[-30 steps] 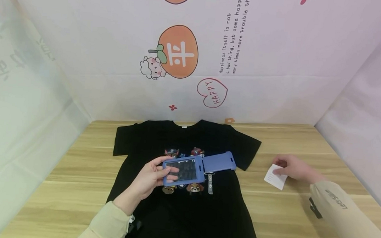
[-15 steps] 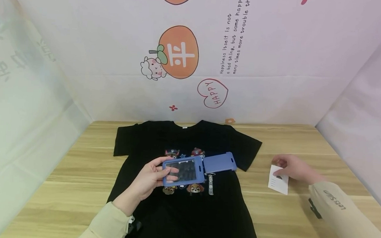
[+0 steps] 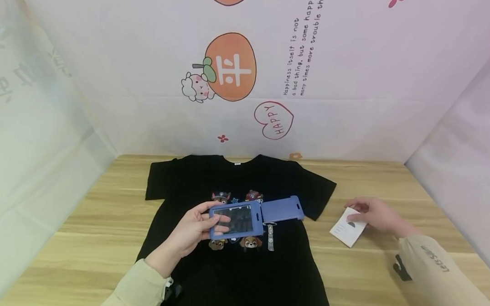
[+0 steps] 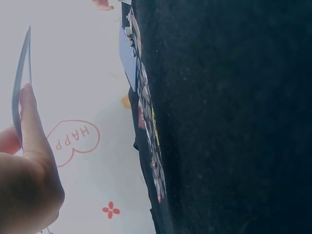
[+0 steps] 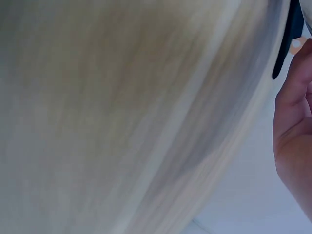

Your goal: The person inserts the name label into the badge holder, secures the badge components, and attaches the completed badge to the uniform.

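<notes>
My left hand (image 3: 186, 232) holds a blue badge holder frame (image 3: 257, 223) over the black T-shirt (image 3: 239, 280). The thumb lies across its near side, and other fingers show through the clear window. In the left wrist view the frame (image 4: 17, 92) appears edge-on in the hand (image 4: 31, 185). A flat blue badge holder piece (image 3: 282, 209) with a slot lies on the shirt, just right of the frame. Off to the right, my right hand (image 3: 375, 214) pinches a white card (image 3: 346, 230) with a dark half-round print and small lines, low over the table.
The T-shirt is spread on the wooden table (image 3: 81, 237) with cartoon dog heads (image 3: 251, 242) printed on its chest. A printed white curtain (image 3: 150, 76) stands behind the table, and pale sheets hang at both sides.
The white card has turned in my right hand, uncovering more of its dark print, and has shifted slightly left. My left hand and the badge holder frame stay in place.
</notes>
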A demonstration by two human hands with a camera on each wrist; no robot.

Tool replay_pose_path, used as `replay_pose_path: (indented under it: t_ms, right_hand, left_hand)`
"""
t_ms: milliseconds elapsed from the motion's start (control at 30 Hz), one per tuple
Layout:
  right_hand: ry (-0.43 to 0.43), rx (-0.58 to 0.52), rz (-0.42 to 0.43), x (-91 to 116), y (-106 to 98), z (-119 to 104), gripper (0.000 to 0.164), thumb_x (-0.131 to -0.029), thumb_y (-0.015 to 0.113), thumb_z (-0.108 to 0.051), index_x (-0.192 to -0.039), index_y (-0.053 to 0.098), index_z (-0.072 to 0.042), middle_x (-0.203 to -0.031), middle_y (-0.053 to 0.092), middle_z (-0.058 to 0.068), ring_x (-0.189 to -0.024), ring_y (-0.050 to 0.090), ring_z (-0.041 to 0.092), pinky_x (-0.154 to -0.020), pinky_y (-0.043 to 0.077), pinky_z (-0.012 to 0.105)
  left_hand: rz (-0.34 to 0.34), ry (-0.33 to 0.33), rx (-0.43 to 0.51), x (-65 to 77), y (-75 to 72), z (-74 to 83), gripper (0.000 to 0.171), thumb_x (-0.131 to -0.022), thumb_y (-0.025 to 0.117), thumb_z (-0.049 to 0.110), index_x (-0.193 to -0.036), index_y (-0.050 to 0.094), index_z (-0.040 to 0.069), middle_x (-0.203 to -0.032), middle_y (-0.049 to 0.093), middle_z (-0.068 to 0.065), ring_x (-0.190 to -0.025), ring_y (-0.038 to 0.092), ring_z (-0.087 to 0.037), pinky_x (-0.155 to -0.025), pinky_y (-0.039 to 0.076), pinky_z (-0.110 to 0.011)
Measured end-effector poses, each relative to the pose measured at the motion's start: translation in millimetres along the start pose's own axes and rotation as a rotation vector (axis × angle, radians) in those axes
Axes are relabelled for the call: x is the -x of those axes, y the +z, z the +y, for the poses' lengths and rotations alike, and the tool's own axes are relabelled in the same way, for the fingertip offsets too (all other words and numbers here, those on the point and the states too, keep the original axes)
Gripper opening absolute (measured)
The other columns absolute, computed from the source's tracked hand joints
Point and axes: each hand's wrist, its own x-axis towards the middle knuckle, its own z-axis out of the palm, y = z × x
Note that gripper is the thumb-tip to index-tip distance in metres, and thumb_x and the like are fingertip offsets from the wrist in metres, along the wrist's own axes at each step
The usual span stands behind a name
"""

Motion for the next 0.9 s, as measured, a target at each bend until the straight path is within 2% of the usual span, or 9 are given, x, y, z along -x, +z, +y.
replay_pose_path:
  t_ms: [100,267,467,700,900]
  right_hand:
    - [0.047,-0.1,-0.034,0.6,2.0,-5.0,0.039,-0.084,0.07,-0.017,-0.116,0.06,0.004,-0.095,0.063,0.012,-0.071,0.058,0.013,-0.055,0.052,0.026]
    - [0.095,-0.226,-0.059,1.9,7.5,-17.0,0.046,-0.09,0.064,-0.019,-0.124,0.052,0.009,-0.102,0.062,0.015,-0.079,0.061,0.015,-0.062,0.055,0.028]
    - [0.128,-0.398,-0.064,0.5,12.6,-32.7,0.05,-0.094,0.059,-0.022,-0.129,0.045,0.011,-0.108,0.061,0.016,-0.085,0.062,0.016,-0.069,0.056,0.031]
    - [0.116,-0.603,-0.094,0.8,17.4,-56.9,0.048,-0.096,0.053,-0.015,-0.129,0.036,0.017,-0.098,0.063,0.004,-0.083,0.064,0.012,-0.073,0.057,0.03]
    - [0.049,-0.689,-0.125,1.7,23.1,-82.4,0.036,-0.095,0.054,-0.012,-0.119,0.043,0.013,-0.094,0.066,0.0,-0.081,0.066,0.012,-0.07,0.057,0.028]
  left_hand:
    - [-0.003,0.001,-0.008,-0.4,0.4,0.8,0.05,-0.099,0.048,0.008,-0.143,0.028,-0.004,-0.106,0.07,-0.011,-0.084,0.07,-0.011,-0.081,0.056,-0.029]
    - [-0.006,-0.001,-0.009,-0.9,1.5,1.4,0.049,-0.099,0.047,0.008,-0.143,0.029,-0.003,-0.107,0.069,-0.012,-0.084,0.07,-0.011,-0.081,0.056,-0.029]
    - [-0.012,-0.002,0.003,-2.7,3.0,1.1,0.05,-0.099,0.047,0.008,-0.144,0.028,-0.003,-0.112,0.067,-0.019,-0.083,0.07,-0.01,-0.08,0.056,-0.029]
    - [-0.012,-0.001,0.008,-3.2,4.6,0.9,0.048,-0.099,0.048,0.009,-0.142,0.031,-0.002,-0.112,0.067,-0.019,-0.083,0.07,-0.01,-0.081,0.056,-0.029]
    - [-0.021,0.004,0.0,-2.5,6.0,1.4,0.05,-0.099,0.048,0.01,-0.142,0.029,-0.005,-0.113,0.066,-0.02,-0.084,0.07,-0.011,-0.081,0.056,-0.029]
